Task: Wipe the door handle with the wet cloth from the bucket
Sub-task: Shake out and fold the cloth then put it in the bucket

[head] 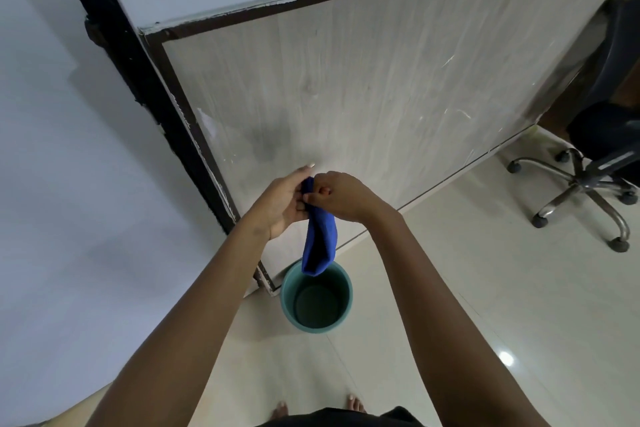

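Observation:
A blue cloth (320, 239) hangs down from both of my hands, its lower end just over the rim of the green bucket (289, 302). My left hand (280, 201) holds the cloth's top from the left, fingers partly spread. My right hand (341, 198) is closed on the top from the right. The bucket stands on the floor at the foot of the pale wood-grain door (363, 87). No door handle shows in this view.
A black door frame (138, 80) runs along the door's left edge beside a white wall (69, 184). A black office chair (602, 149) on a wheeled chrome base stands at the right. My bare toes (355, 404) show on the glossy tiled floor.

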